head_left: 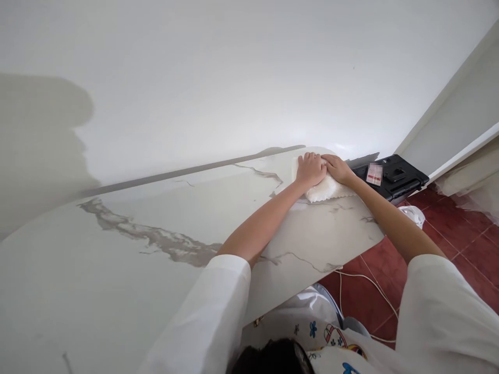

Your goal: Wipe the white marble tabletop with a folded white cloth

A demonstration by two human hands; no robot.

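A white fluffy cloth (326, 189) with a scalloped edge lies bunched on the far right end of a white marble-patterned tabletop (218, 202). My left hand (311, 169) presses down on it, fingers curled over the fabric. Right beside it, my right hand (338, 169) grips the same cloth, its fingertips close to my left hand. Both arms reach forward across the table. The undersides of the fingers are hidden.
A white wall (241, 78) runs along the table's back edge. Beyond the right end stands a black case (401, 176) with a small card-like packet (375, 175) on it. A white cable (374, 283) trails over the red tiled floor (463, 244).
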